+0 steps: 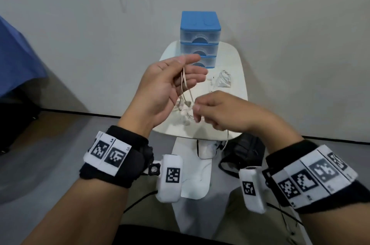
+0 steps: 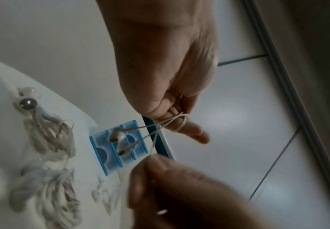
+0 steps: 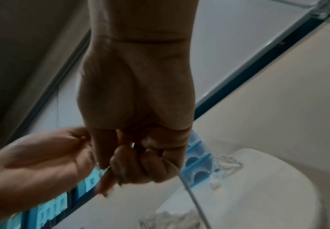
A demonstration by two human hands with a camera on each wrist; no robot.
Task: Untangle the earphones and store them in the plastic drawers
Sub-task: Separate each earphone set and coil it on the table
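Two hands, mine, work above a small white table. Nearest me, my right hand is curled, pinching one white earphone cable between thumb and forefinger. Just beyond, my left hand is raised with the palm showing; the cable loops around one finger, and its two earbuds dangle below. Farther on, more tangled white earphones lie on the table. At the back stand the blue plastic drawers, all three closed. I judge the task barely begun: nothing stored yet. No brand or writing is readable, only coded markers on my wristbands.
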